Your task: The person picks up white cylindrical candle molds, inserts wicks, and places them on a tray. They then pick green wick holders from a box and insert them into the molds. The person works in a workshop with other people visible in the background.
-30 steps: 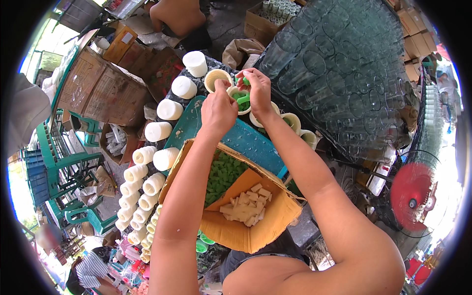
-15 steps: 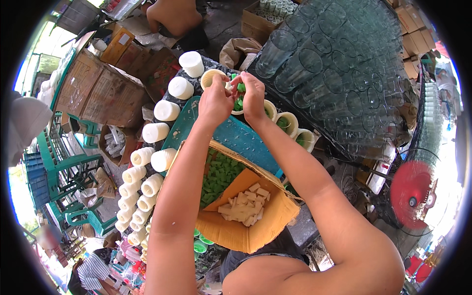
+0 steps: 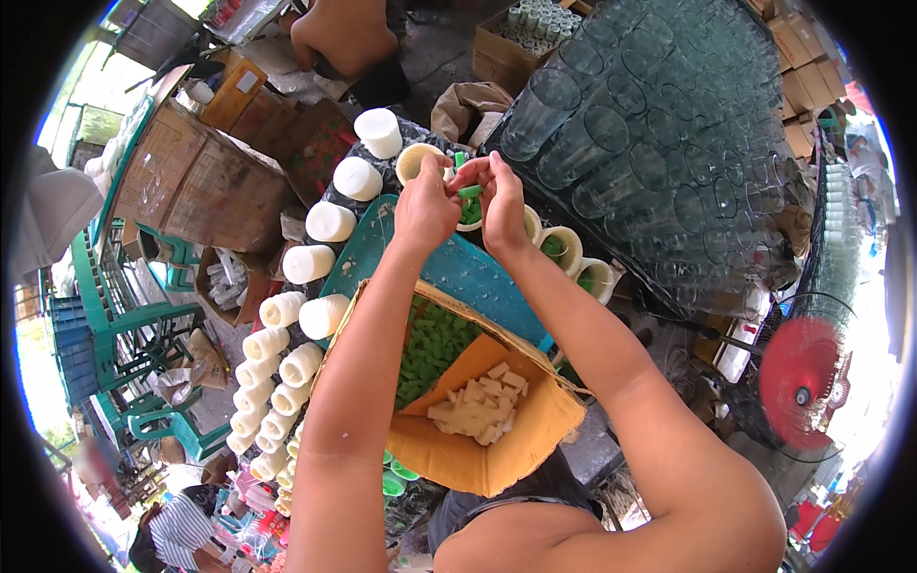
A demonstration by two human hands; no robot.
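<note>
My left hand (image 3: 425, 208) and my right hand (image 3: 502, 208) meet above the far end of a blue-green tray (image 3: 377, 244). Between their fingertips is a small green piece (image 3: 470, 192), pinched by my left fingers and touched by my curled right fingers. Below them, more green pieces (image 3: 470, 212) show inside a cream cup that my hands partly hide. Another open cream cup (image 3: 416, 160) stands just beyond my left hand. Closer to my body, an open cardboard box (image 3: 521, 435) holds green blocks (image 3: 435, 349) and pale off-white blocks (image 3: 479, 406).
White cylinders (image 3: 330, 222) line the tray's left side, with rows of ridged cream cups (image 3: 266, 344) nearer me. Cream cups with green inside (image 3: 559, 246) stand to the right. Many clear glass cylinders (image 3: 611, 143) fill the right. A red fan (image 3: 800, 387) and another person (image 3: 344, 38) are nearby.
My hands have lowered slightly, and the green piece between the fingertips shows more plainly. The whole view has shifted a little.
</note>
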